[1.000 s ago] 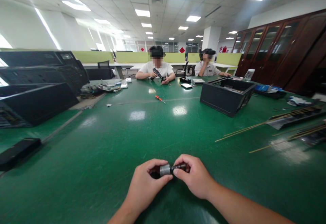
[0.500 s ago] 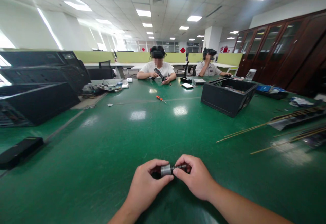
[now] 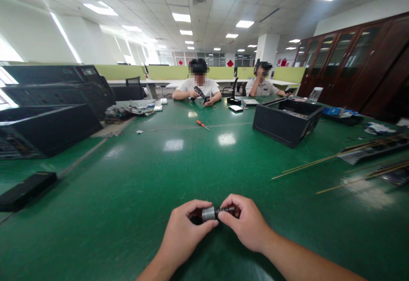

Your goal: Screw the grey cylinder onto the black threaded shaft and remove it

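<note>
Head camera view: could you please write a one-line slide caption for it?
Left hand and right hand grip a small metal cylinder at the green table.

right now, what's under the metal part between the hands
Green table shows beneath the metal cylinder. The left hand and right hand cover both its ends and the patch directly below.

Both bare forearms angle in from the lower edge, left hand (image 3: 185,232) and right hand (image 3: 249,225) meeting close together, fingers (image 3: 226,218) curled in a pinch.

Green table (image 3: 179,162) open ahead of right hand (image 3: 247,225); black box (image 3: 284,124) apparently far.
</note>
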